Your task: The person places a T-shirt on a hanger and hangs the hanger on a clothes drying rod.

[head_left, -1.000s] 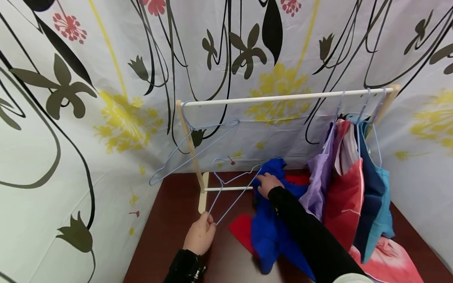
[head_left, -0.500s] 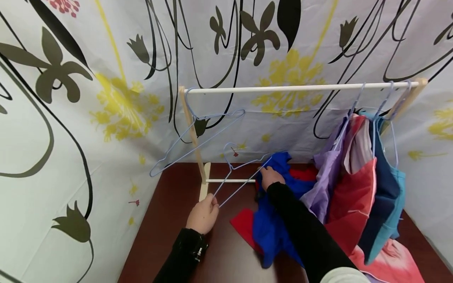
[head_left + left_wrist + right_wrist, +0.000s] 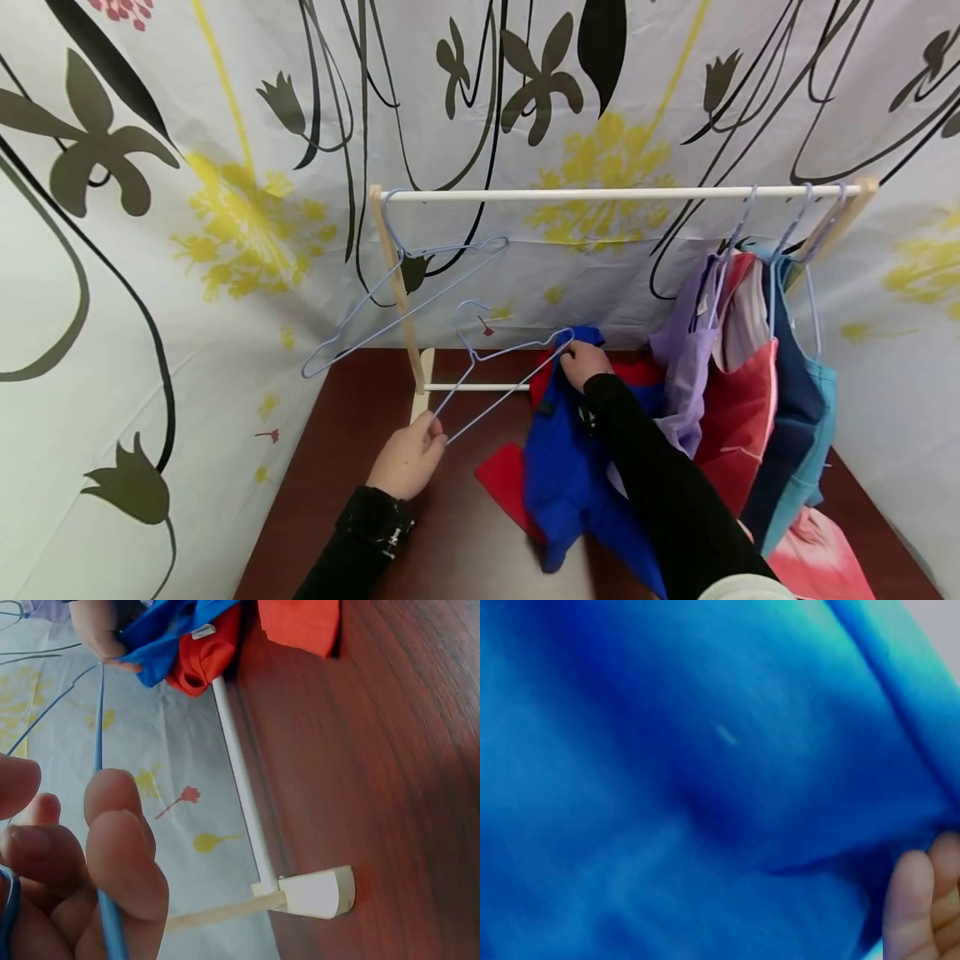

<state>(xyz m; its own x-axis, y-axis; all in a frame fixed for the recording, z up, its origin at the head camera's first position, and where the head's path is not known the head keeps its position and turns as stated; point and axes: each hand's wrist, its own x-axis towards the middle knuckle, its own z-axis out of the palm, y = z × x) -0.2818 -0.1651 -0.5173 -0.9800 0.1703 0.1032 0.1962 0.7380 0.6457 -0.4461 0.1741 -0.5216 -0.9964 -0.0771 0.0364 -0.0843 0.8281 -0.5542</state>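
Note:
My left hand (image 3: 408, 457) pinches the lower corner of a light blue wire hanger (image 3: 495, 367), seen close in the left wrist view as a thin blue wire (image 3: 105, 900) between my fingers (image 3: 120, 847). My right hand (image 3: 583, 364) grips the top of a royal blue garment (image 3: 570, 467) right at the hanger's far shoulder. The garment lies partly on the dark wood table (image 3: 360, 467) over a red garment (image 3: 504, 483). Blue cloth (image 3: 705, 780) fills the right wrist view, with fingertips (image 3: 922, 900) at its lower right edge.
A small wooden clothes rack with a white top rail (image 3: 600, 194) stands on the table. An empty blue hanger (image 3: 397, 300) hangs at its left end; purple, red, navy and teal garments (image 3: 750, 367) hang at the right. A pink garment (image 3: 825, 567) lies below. Floral curtain walls (image 3: 150, 250) close in.
My right hand has lifted the blue garment's top edge up to the hanger's shoulder. The left hand has raised and tilted the hanger slightly; the head view has shifted.

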